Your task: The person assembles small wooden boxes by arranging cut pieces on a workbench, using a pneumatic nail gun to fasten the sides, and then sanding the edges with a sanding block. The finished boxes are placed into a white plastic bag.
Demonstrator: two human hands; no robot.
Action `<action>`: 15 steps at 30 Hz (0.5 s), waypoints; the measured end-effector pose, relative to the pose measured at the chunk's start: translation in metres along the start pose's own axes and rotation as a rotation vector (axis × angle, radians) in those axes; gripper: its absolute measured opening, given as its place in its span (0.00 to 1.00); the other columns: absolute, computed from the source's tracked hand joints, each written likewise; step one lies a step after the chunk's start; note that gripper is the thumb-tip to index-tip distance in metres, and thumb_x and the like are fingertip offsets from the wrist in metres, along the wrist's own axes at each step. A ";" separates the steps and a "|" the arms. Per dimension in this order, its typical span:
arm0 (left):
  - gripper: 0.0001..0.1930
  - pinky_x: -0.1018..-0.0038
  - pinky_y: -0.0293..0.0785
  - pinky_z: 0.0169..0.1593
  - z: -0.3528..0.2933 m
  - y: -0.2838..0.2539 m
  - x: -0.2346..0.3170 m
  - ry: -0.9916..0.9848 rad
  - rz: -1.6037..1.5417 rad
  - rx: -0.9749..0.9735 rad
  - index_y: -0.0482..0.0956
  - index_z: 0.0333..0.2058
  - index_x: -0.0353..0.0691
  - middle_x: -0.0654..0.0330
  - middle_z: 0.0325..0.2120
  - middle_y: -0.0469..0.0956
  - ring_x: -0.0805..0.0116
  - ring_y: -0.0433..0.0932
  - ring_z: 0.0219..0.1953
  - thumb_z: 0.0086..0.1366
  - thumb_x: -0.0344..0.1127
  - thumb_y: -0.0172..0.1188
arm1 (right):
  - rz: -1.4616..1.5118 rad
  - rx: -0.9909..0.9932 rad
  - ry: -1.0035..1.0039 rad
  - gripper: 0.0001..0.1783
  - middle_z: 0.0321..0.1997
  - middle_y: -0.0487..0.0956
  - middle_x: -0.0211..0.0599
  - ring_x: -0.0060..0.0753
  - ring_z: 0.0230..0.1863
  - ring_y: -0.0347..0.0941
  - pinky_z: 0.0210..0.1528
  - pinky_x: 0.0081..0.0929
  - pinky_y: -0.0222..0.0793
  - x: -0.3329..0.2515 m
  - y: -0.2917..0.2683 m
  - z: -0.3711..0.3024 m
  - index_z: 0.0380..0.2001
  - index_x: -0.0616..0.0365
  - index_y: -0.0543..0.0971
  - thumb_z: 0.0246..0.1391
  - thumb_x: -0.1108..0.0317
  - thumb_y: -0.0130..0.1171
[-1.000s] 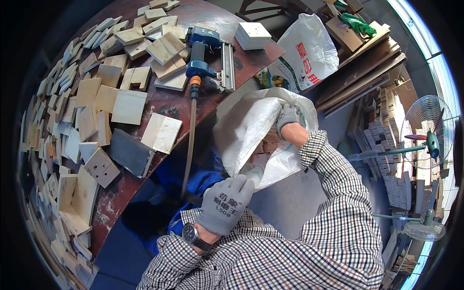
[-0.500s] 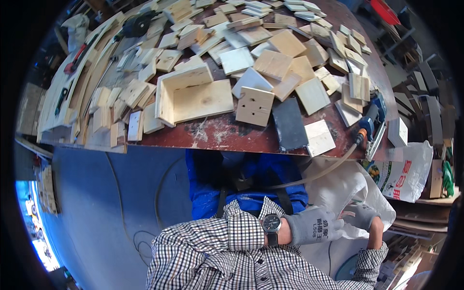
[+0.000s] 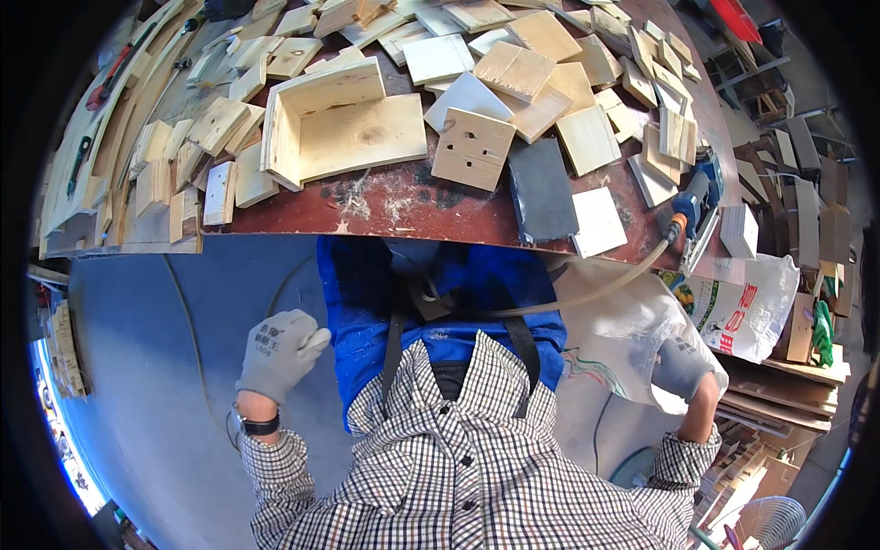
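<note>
My left hand (image 3: 284, 353), in a grey glove, is raised at the left, well below the table edge. Its fingers are curled in, and nothing shows in them. At the right my right hand (image 3: 680, 365), also gloved in grey, is at the white plastic sack (image 3: 610, 321), its fingers partly hidden among the folds. On the table stands an open wooden corner piece (image 3: 362, 137) made of joined boards. To its right are a wooden block with dark holes (image 3: 474, 149), a dark grey plate (image 3: 543, 192) and a pale square board (image 3: 599, 223).
Many loose wooden pieces (image 3: 513, 71) cover the red-brown table (image 3: 302, 217). A blue air tool (image 3: 694, 202) with a hose (image 3: 605, 287) lies at its right edge. A printed white bag (image 3: 752, 307) and stacked boards (image 3: 779, 390) stand right; cables run over the floor.
My left hand has swung from beside the right hand out to the far left. The right hand has moved slightly down. The view has shifted, so the table sits higher.
</note>
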State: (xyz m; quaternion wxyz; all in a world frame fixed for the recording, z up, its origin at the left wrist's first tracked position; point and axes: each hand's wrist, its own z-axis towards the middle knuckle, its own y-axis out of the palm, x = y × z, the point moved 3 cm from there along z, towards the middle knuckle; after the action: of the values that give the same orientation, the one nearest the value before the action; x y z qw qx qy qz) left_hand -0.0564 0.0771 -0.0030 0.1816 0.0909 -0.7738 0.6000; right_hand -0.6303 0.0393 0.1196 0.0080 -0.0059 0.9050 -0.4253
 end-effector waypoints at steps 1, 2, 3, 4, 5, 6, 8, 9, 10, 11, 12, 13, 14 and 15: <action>0.13 0.57 0.75 0.44 -0.012 -0.004 -0.003 -0.018 0.016 0.027 0.81 0.30 0.41 0.60 0.33 0.81 0.53 0.80 0.39 0.67 0.44 0.66 | 0.000 0.005 0.003 0.13 0.43 0.84 0.55 0.64 0.46 0.80 0.49 0.50 0.76 -0.001 -0.001 0.006 0.42 0.59 0.84 0.63 0.61 0.61; 0.11 0.57 0.75 0.46 -0.020 -0.008 -0.004 -0.034 0.031 0.054 0.82 0.32 0.41 0.60 0.36 0.82 0.53 0.81 0.40 0.66 0.42 0.66 | 0.000 0.002 0.006 0.13 0.42 0.83 0.55 0.65 0.45 0.80 0.49 0.50 0.76 -0.002 0.000 0.010 0.42 0.59 0.84 0.63 0.62 0.61; 0.10 0.57 0.75 0.48 -0.025 -0.008 -0.003 -0.044 0.013 0.048 0.83 0.35 0.41 0.60 0.38 0.83 0.53 0.81 0.42 0.66 0.42 0.66 | 0.011 0.004 0.005 0.12 0.42 0.83 0.55 0.65 0.44 0.80 0.49 0.51 0.76 -0.003 0.000 0.013 0.42 0.60 0.84 0.63 0.62 0.60; 0.10 0.57 0.75 0.49 -0.022 -0.009 -0.001 -0.035 -0.017 0.041 0.84 0.38 0.41 0.59 0.40 0.83 0.53 0.81 0.43 0.66 0.42 0.67 | 0.019 0.017 0.013 0.12 0.41 0.83 0.56 0.66 0.44 0.80 0.48 0.51 0.76 -0.004 0.000 0.010 0.41 0.60 0.83 0.64 0.62 0.60; 0.11 0.57 0.75 0.51 -0.018 -0.009 0.002 -0.026 -0.045 0.034 0.85 0.40 0.41 0.59 0.42 0.84 0.53 0.81 0.45 0.66 0.41 0.67 | 0.029 0.033 0.007 0.12 0.40 0.83 0.56 0.66 0.43 0.80 0.48 0.51 0.76 -0.005 -0.002 0.009 0.41 0.60 0.83 0.64 0.63 0.60; 0.12 0.57 0.75 0.52 -0.013 -0.005 0.006 0.000 -0.054 0.037 0.85 0.43 0.41 0.58 0.43 0.84 0.52 0.81 0.46 0.66 0.41 0.67 | 0.044 0.048 -0.015 0.11 0.39 0.82 0.56 0.66 0.43 0.79 0.46 0.52 0.75 -0.003 -0.002 0.005 0.39 0.61 0.82 0.64 0.63 0.59; 0.15 0.57 0.75 0.54 -0.004 0.002 0.016 0.040 -0.066 0.048 0.85 0.47 0.41 0.57 0.45 0.83 0.52 0.80 0.48 0.66 0.41 0.67 | 0.070 0.076 -0.076 0.11 0.37 0.80 0.57 0.67 0.43 0.78 0.44 0.52 0.74 -0.002 -0.002 0.003 0.37 0.63 0.80 0.65 0.65 0.58; 0.18 0.57 0.75 0.57 0.003 0.004 0.021 0.045 -0.061 -0.018 0.85 0.51 0.40 0.55 0.49 0.83 0.50 0.79 0.53 0.65 0.42 0.67 | 0.038 0.086 -0.066 0.11 0.38 0.81 0.57 0.65 0.43 0.80 0.45 0.50 0.75 -0.002 -0.002 0.003 0.39 0.62 0.82 0.65 0.64 0.58; 0.18 0.57 0.75 0.57 0.012 0.007 0.028 0.085 -0.090 -0.012 0.85 0.50 0.40 0.54 0.48 0.83 0.50 0.79 0.53 0.65 0.43 0.67 | 0.064 0.108 -0.056 0.12 0.38 0.82 0.56 0.65 0.44 0.80 0.45 0.49 0.75 0.000 -0.002 -0.001 0.40 0.62 0.83 0.65 0.64 0.58; 0.18 0.57 0.75 0.58 0.019 0.011 0.035 0.117 -0.111 -0.007 0.85 0.49 0.39 0.54 0.48 0.83 0.49 0.79 0.53 0.65 0.43 0.67 | 0.094 0.129 -0.056 0.12 0.39 0.82 0.56 0.64 0.44 0.81 0.46 0.48 0.76 0.001 -0.001 -0.003 0.41 0.61 0.83 0.66 0.64 0.58; 0.18 0.56 0.75 0.58 0.028 0.016 0.043 0.150 -0.133 -0.002 0.85 0.48 0.39 0.53 0.47 0.83 0.49 0.79 0.52 0.65 0.44 0.68 | 0.125 0.149 -0.054 0.12 0.39 0.82 0.56 0.63 0.45 0.81 0.46 0.47 0.76 0.002 0.000 -0.004 0.43 0.61 0.84 0.66 0.64 0.58; 0.18 0.56 0.74 0.58 0.036 0.024 0.050 0.212 -0.123 0.001 0.86 0.47 0.39 0.53 0.47 0.83 0.49 0.79 0.52 0.65 0.45 0.68 | 0.123 0.131 -0.031 0.13 0.41 0.83 0.54 0.60 0.45 0.82 0.48 0.44 0.76 0.003 -0.002 -0.006 0.45 0.61 0.85 0.67 0.65 0.58; 0.18 0.56 0.74 0.58 0.046 0.031 0.060 0.275 -0.109 0.005 0.86 0.46 0.39 0.53 0.46 0.83 0.49 0.79 0.52 0.65 0.46 0.68 | 0.150 0.162 -0.033 0.13 0.41 0.83 0.53 0.59 0.45 0.82 0.48 0.44 0.76 0.003 -0.002 -0.006 0.45 0.62 0.85 0.68 0.65 0.58; 0.18 0.56 0.73 0.58 0.053 0.034 0.072 0.341 -0.130 0.019 0.86 0.43 0.40 0.54 0.45 0.83 0.51 0.79 0.51 0.64 0.48 0.69 | 0.177 0.193 -0.035 0.13 0.41 0.83 0.53 0.58 0.45 0.82 0.48 0.43 0.76 0.003 -0.002 -0.005 0.44 0.63 0.85 0.68 0.65 0.57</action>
State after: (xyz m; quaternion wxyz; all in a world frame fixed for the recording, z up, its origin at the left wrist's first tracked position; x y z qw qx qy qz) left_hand -0.1441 0.0408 -0.0165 0.3477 0.0394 -0.7185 0.6011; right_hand -0.6333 0.0423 0.1241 0.0618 0.0671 0.8567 -0.5077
